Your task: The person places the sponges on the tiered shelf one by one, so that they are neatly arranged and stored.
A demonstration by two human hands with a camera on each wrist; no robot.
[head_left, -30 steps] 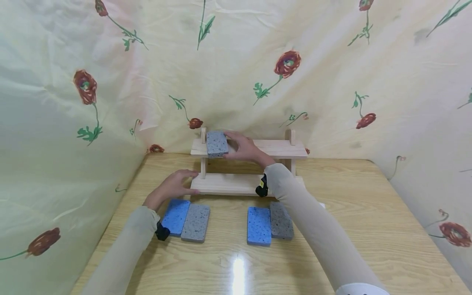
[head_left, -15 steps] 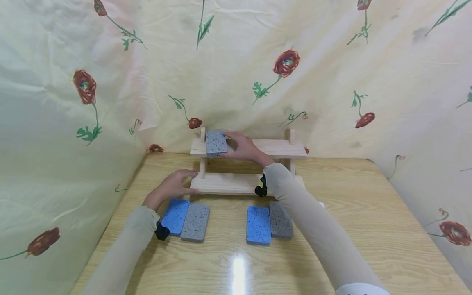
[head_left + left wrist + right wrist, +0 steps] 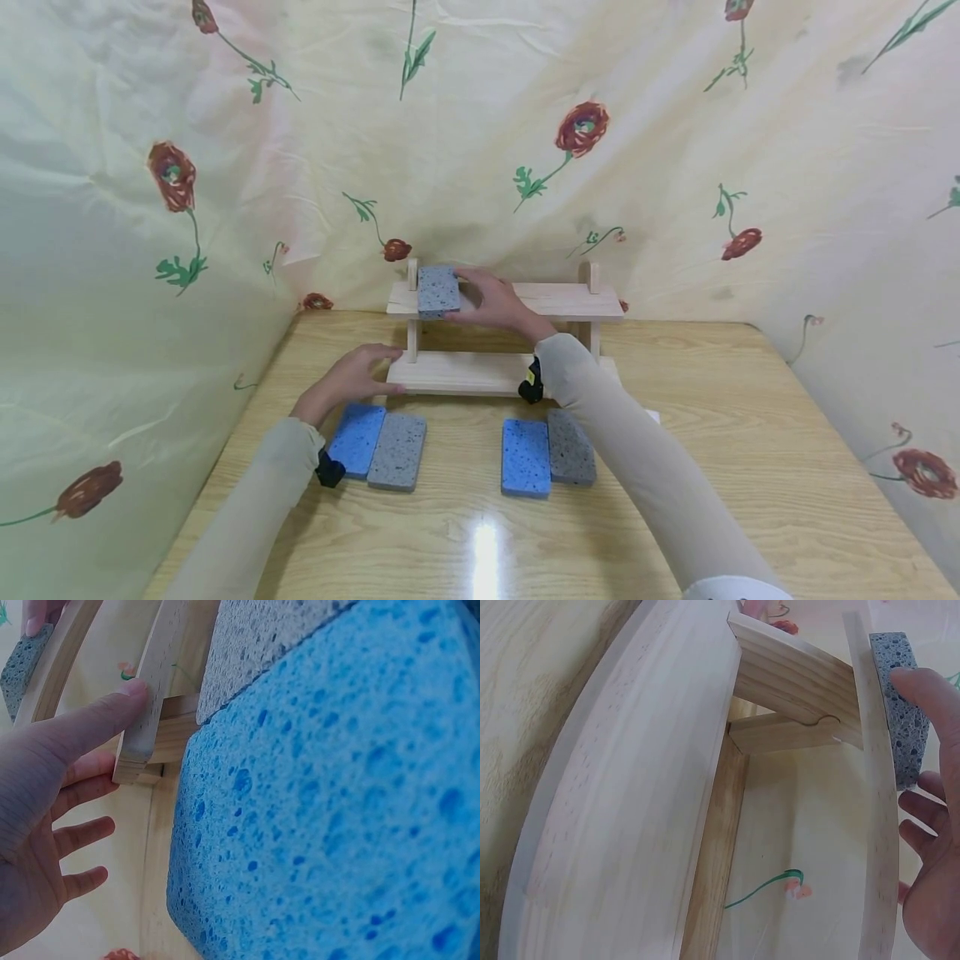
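Note:
A two-tier wooden shelf (image 3: 465,373) stands at the back of the table. On the left end of its upper board lies a grey speckled sponge (image 3: 438,290). My right hand (image 3: 498,302) holds this sponge from its right side, thumb at the front edge and fingers toward the back; the right wrist view shows the thumb (image 3: 911,682) on the sponge. My left hand (image 3: 352,379) grips the left end of the lower board, thumb on the front edge and fingers behind. In the left wrist view, the ring and little fingers (image 3: 86,881) are off the wood.
In front of the shelf, a blue sponge (image 3: 357,442) and a grey sponge (image 3: 397,452) lie side by side at left. Another blue sponge (image 3: 525,458) and a darker grey one (image 3: 572,447) lie at right. Flower-patterned cloth (image 3: 480,167) surrounds the table. A white object (image 3: 655,416) is mostly hidden behind the right sleeve.
The grey sponge on the upper board has slid very slightly left with my right hand. My left hand stays at the end of the lower board.

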